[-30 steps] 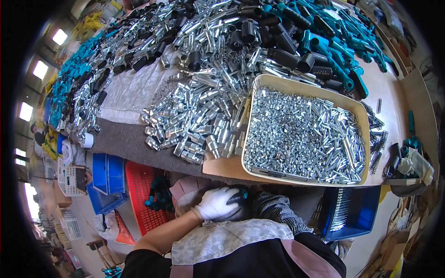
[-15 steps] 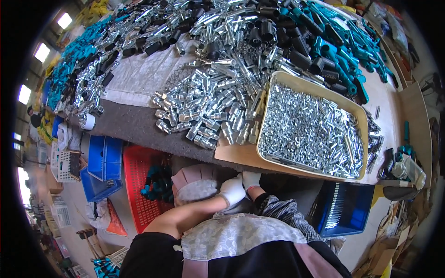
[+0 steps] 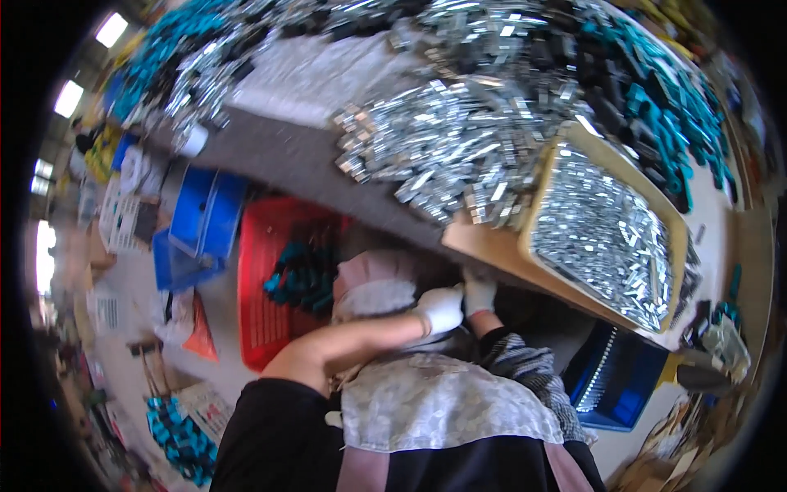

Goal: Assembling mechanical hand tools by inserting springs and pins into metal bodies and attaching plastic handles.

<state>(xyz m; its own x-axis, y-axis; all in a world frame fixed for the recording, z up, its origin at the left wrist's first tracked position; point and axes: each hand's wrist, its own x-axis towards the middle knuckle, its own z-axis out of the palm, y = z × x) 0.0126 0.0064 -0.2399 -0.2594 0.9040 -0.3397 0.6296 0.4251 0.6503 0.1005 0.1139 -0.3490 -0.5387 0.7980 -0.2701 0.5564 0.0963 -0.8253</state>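
Worktop (image 3: 287,156) spans the upper frame, its front edge slanting down to the right, just above both hands; looks like the main thing to knock knuckles on. Red crate (image 3: 257,279) at centre-left bounds the left side, its rim near the left forearm (image 3: 361,334); blue bin (image 3: 638,385) sits well apart at lower right. Room to move seems to be the pocket between worktop edge and body, better toward the lap than up. On top, upper centre: heap of metal fittings (image 3: 451,135), blurred; probably hard, slick, dense for their size, best pinched mid-body. Tan tray (image 3: 537,209) of small bright pieces right of it, near the edge; likely heavy, so lift by opposite rims. Teal-and-black parts (image 3: 299,275) in the crate look stiff, fairly light, easiest by the longer section. Pink-and-grey cloth (image 3: 373,283), centre, just left of the hands: soft, would give under pressure. Left hand (image 3: 443,309) and right hand (image 3: 479,297), white-gloved, close together below centre, under the edge. Grip: fingers look curled on the left, right is half in shadow; can't tell whether either grasps anything. Whatever's between them is hidden.
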